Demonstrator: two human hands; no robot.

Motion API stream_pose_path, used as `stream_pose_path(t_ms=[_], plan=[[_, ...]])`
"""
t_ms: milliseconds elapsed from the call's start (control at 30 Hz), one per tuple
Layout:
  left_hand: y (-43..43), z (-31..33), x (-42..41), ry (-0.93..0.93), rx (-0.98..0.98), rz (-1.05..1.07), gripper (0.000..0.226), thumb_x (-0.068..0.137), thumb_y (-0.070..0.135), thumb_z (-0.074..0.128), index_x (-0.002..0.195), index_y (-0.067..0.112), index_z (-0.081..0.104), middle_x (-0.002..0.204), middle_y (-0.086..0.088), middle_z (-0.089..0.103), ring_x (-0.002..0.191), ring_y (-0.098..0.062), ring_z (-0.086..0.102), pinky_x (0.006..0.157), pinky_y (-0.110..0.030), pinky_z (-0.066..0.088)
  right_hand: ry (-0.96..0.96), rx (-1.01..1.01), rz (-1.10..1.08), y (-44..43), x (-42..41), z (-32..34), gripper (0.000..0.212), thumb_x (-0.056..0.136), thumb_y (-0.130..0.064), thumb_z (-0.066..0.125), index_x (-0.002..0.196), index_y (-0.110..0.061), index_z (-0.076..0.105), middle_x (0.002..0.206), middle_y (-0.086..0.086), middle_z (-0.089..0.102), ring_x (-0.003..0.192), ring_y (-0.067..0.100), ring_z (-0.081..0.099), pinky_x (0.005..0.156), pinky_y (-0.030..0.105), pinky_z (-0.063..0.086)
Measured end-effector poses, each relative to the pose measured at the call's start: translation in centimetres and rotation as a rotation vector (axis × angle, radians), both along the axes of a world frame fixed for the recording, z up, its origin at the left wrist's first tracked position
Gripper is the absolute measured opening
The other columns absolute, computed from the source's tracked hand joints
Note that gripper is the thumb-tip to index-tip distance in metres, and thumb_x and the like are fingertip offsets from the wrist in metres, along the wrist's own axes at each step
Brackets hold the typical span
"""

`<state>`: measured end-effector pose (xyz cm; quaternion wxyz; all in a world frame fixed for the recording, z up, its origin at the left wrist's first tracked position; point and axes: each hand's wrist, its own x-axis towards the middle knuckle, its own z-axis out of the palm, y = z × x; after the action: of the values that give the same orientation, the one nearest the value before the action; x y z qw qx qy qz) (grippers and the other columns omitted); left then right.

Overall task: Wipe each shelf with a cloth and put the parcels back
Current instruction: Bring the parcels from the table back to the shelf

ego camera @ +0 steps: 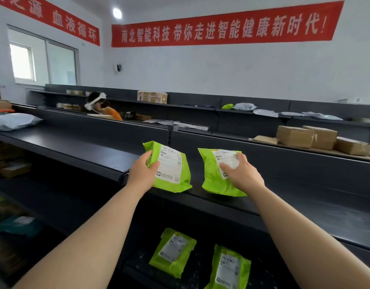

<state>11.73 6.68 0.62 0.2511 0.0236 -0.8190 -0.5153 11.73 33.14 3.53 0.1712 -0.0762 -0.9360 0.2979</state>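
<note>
Head view: the left hand (141, 173) grips the left green parcel (171, 170) by its edge, fingers curled round it; the right hand (242, 174) clasps the right green parcel (213, 180) over its label; both parcels stand just beside each other on the dark top shelf (75, 142); two more green parcels (172, 251) lie on the shelf below.

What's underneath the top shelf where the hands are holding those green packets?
A lower shelf holding a left packet and a right packet, both green, lying flat. The forearms and shadow hide the rest of it.
</note>
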Motion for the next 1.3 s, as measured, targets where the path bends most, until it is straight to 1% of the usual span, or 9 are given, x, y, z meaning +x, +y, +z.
stream_pose_path(t_ms=[133, 367, 500, 567, 633, 733, 833, 967, 1300], plan=[[0.5, 0.7, -3.6, -0.062, -0.116, -0.060, 0.047, 0.096, 0.025, 0.053, 0.142, 0.022, 0.044, 0.135, -0.003, 0.054, 0.120, -0.025, 0.051, 0.095, -0.037, 0.044, -0.040, 0.037, -0.098, 0.4, -1.4, 0.0, 0.065, 0.090, -0.060, 0.041, 0.144, -0.031, 0.022, 0.124, 0.009, 0.057, 0.106, 0.031, 0.056, 0.088, 0.041, 0.046], [0.6, 1.6, -9.1, -0.158, -0.380, -0.153, 0.036, 0.096, 0.017, 0.048, 0.131, 0.013, 0.054, 0.124, -0.008, 0.060, 0.108, -0.027, 0.056, 0.078, -0.031, 0.042, -0.105, 0.058, -0.263, 0.0, -2.7, -0.1, 0.062, 0.090, -0.060, 0.037, 0.144, -0.033, 0.023, 0.127, 0.010, 0.054, 0.111, 0.031, 0.054, 0.084, 0.040, 0.041], [-0.1, 1.4, -10.9, -0.209, -0.574, -0.102, 0.037, 0.097, 0.026, 0.043, 0.132, 0.016, 0.049, 0.130, -0.007, 0.056, 0.116, -0.028, 0.053, 0.088, -0.036, 0.043, -0.135, 0.102, -0.343, -0.9, -2.7, -0.2, 0.065, 0.092, -0.060, 0.033, 0.147, -0.030, 0.019, 0.134, 0.015, 0.046, 0.118, 0.034, 0.048, 0.086, 0.043, 0.039], [-0.3, 1.2, -11.5, -0.247, -0.652, -0.078, 0.036, 0.097, 0.029, 0.040, 0.130, 0.017, 0.049, 0.128, -0.007, 0.055, 0.114, -0.028, 0.054, 0.087, -0.038, 0.043, -0.156, 0.120, -0.372, -1.5, -2.5, -0.3, 0.066, 0.092, -0.061, 0.031, 0.148, -0.029, 0.018, 0.137, 0.016, 0.041, 0.120, 0.034, 0.046, 0.090, 0.044, 0.038], [-0.4, 0.8, -11.7, -0.284, -0.725, -0.066, 0.034, 0.096, 0.025, 0.039, 0.127, 0.017, 0.048, 0.127, -0.009, 0.052, 0.113, -0.029, 0.054, 0.085, -0.039, 0.042, -0.178, 0.122, -0.414, -2.2, -2.2, -0.5, 0.069, 0.091, -0.064, 0.031, 0.148, -0.028, 0.019, 0.140, 0.016, 0.035, 0.123, 0.036, 0.043, 0.095, 0.045, 0.036], [0.1, 0.5, -11.2, -0.255, -0.774, -0.049, 0.038, 0.095, 0.022, 0.038, 0.133, 0.016, 0.042, 0.134, -0.011, 0.045, 0.121, -0.032, 0.045, 0.093, -0.041, 0.040, -0.126, 0.188, -0.456, -2.8, -1.6, -0.4, 0.071, 0.089, -0.066, 0.034, 0.148, -0.028, 0.023, 0.150, 0.016, 0.019, 0.132, 0.038, 0.030, 0.105, 0.049, 0.029], [0.7, 0.8, -10.4, -0.113, -0.784, -0.150, 0.053, 0.095, 0.046, 0.038, 0.144, 0.026, 0.033, 0.143, -0.010, 0.038, 0.127, -0.033, 0.037, 0.101, -0.043, 0.034, 0.009, 0.288, -0.393, -3.5, -1.3, -0.4, 0.068, 0.087, -0.068, 0.041, 0.146, -0.036, 0.029, 0.155, 0.011, 0.012, 0.140, 0.035, 0.016, 0.111, 0.050, 0.020], [1.6, 0.5, -9.5, -0.190, -0.872, -0.322, 0.080, 0.076, 0.079, 0.045, 0.145, 0.040, 0.030, 0.150, -0.004, 0.029, 0.135, -0.031, 0.028, 0.107, -0.048, 0.030, -0.082, 0.369, -0.311, -4.3, -1.2, -1.4, 0.068, 0.080, -0.069, 0.051, 0.141, -0.042, 0.036, 0.152, 0.003, 0.022, 0.139, 0.031, 0.017, 0.108, 0.052, 0.024], [2.0, -0.5, -9.6, -0.185, -0.943, -0.314, 0.085, 0.074, 0.080, 0.045, 0.146, 0.040, 0.026, 0.152, -0.006, 0.023, 0.136, -0.032, 0.023, 0.108, -0.048, 0.027, -0.145, 0.272, -0.374, -2.7, 0.0, -1.8, 0.063, 0.084, -0.043, 0.057, 0.143, -0.040, 0.034, 0.148, 0.004, 0.029, 0.134, 0.032, 0.026, 0.102, 0.047, 0.035]])
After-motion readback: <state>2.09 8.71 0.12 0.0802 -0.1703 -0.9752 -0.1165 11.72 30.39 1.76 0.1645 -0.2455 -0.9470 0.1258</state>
